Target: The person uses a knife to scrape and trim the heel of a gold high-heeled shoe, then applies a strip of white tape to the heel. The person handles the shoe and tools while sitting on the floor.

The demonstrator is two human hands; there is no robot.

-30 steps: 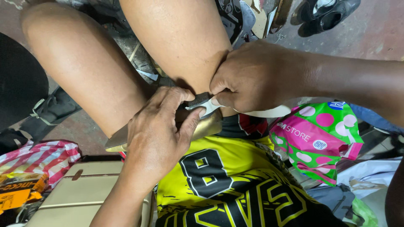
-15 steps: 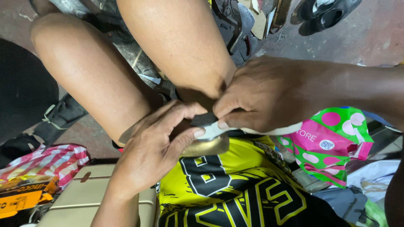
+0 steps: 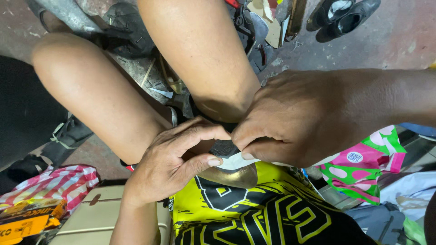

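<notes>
Both hands nearer than before, left hand and right hand pinching white insole on gold shoe, knees crowding above

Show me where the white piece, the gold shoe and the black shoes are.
white piece [image 3: 234, 161], head view, on its flat middle.
gold shoe [image 3: 234, 176], head view, on its shiny side.
black shoes [image 3: 340, 20], head view, on the upper.

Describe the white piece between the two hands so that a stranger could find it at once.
Start at the yellow and black shirt. Just above it both hands meet over a gold shoe. The white piece, thin and flat, lies pinched on the shoe's dark inside; nothing else there is white.
</notes>
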